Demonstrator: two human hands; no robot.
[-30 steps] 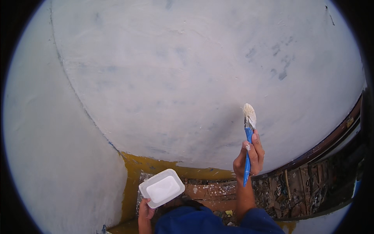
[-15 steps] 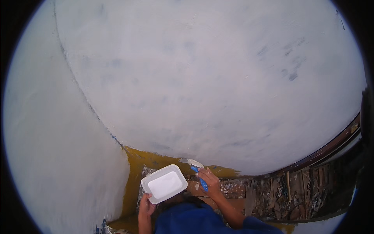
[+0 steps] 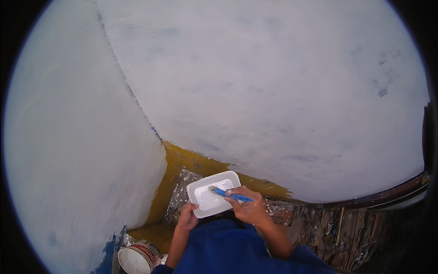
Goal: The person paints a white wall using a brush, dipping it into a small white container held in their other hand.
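Note:
My left hand [image 3: 187, 216] grips the near left corner of a white rectangular plastic tub [image 3: 195, 189] that holds white paint. In my right hand [image 3: 248, 204] is a paintbrush [image 3: 238, 197] with a blue handle, its fingers wrapped round it. The brush's bristles dip into the paint inside the tub, and the handle slants down to the right. Beyond the tub rises a wall [image 3: 273, 105] coated in white, with greyish patches showing through. Along its foot runs an ochre-yellow strip [image 3: 182, 157] that has no white on it.
A second white wall [image 3: 91, 150] meets the first in a corner at the left. A paint bucket [image 3: 137, 258] stands at lower left beside a blue patch [image 3: 109, 249]. Paint-spattered flooring [image 3: 180, 192] lies below; brown slats or debris [image 3: 328, 228] fill the lower right.
The brush has come away from the foot of the wall and into the tub. My view has shifted left and down, bringing the bucket into sight.

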